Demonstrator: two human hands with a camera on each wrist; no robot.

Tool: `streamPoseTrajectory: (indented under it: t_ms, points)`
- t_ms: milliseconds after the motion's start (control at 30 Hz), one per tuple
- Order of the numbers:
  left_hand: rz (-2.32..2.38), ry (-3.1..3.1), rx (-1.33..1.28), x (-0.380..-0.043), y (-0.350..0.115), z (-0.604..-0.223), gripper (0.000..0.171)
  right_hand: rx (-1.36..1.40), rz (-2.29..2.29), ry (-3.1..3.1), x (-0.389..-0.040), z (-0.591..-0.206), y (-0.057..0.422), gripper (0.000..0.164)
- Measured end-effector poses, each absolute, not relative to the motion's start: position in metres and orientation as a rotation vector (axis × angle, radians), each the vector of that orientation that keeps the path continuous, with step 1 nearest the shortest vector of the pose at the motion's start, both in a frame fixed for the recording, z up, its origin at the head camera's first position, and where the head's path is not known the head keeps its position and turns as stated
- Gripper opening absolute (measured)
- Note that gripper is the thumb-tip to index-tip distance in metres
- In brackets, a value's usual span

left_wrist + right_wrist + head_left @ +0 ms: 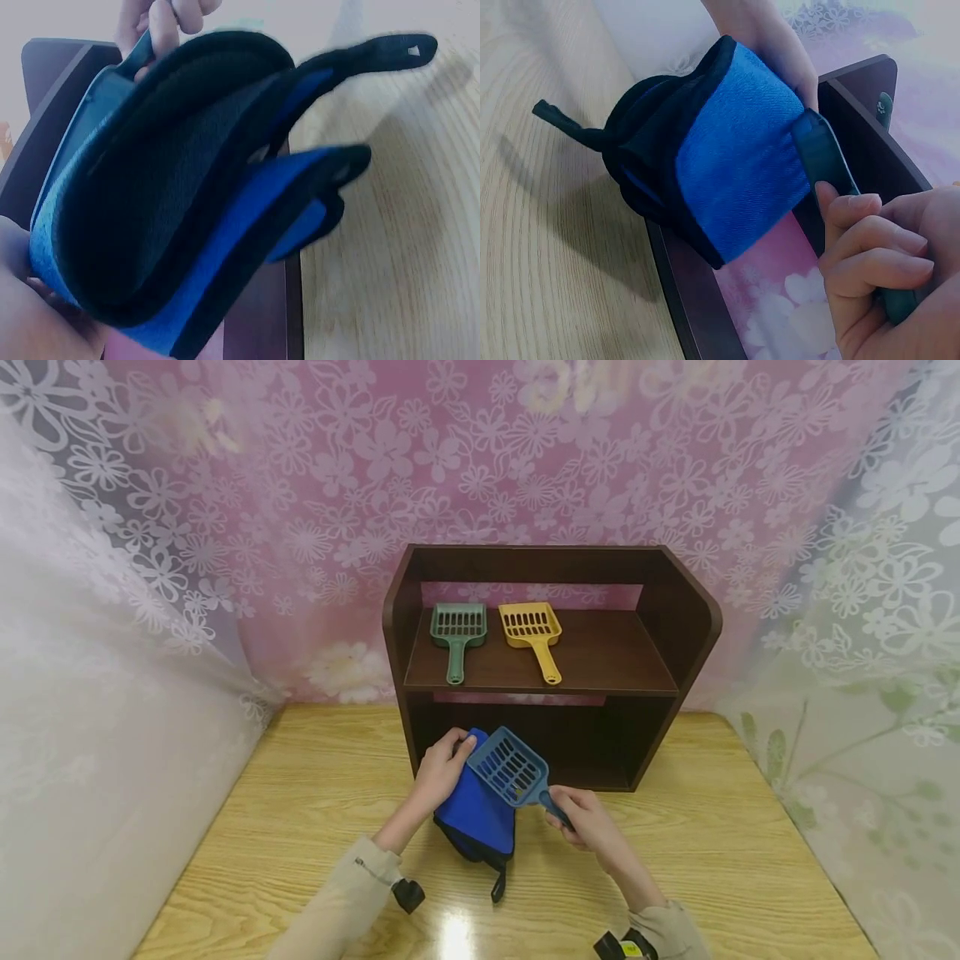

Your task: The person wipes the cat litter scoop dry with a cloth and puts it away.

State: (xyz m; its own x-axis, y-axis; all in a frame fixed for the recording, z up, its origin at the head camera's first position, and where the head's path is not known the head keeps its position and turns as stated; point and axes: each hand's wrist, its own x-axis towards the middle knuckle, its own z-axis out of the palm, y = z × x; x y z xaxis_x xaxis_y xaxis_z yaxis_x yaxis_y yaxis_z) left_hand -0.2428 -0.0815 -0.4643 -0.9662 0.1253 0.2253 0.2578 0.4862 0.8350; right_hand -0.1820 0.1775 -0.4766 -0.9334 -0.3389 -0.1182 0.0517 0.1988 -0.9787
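In the head view my left hand point(441, 770) grips the top of a folded blue cloth point(476, 814) with black edging and a hanging loop. My right hand point(588, 821) holds a blue slotted litter scoop point(513, 768) by its handle, the scoop's slotted head lying against the cloth. From the right wrist view, the fingers point(877, 255) curl round the handle, and the scoop point(821, 150) meets the cloth point(742, 150) edge-on. The left wrist view shows the cloth point(225, 247) hanging in open folds in front of the scoop point(97, 112), hiding much of it.
Behind the hands stands a dark brown two-tier shelf point(660, 681) on a wood-grain table point(300, 827). Its upper board carries a green litter scoop point(458, 635) and a yellow litter scoop point(534, 631). Floral curtains point(337, 510) close off the back and sides.
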Motion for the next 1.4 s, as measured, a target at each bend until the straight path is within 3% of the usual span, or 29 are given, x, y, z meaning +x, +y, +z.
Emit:
streamPoseTrajectory:
  t_ms: [433, 800, 1400]
  points:
    - [-1.51, -2.609, -0.37, -0.251, -0.083, -0.464, 0.031, -0.368, -1.683, 2.14, -0.176, -0.482, 0.174, 0.045]
    - [-1.506, -2.614, -0.437, -0.249, -0.083, -0.464, 0.026, -0.352, -1.707, 2.124, -0.175, -0.484, 0.177, 0.041]
    - [-1.649, -2.438, -0.149, -0.226, -0.059, -0.47, 0.026, -0.008, -2.031, 2.131, -0.177, -0.481, 0.167, 0.033]
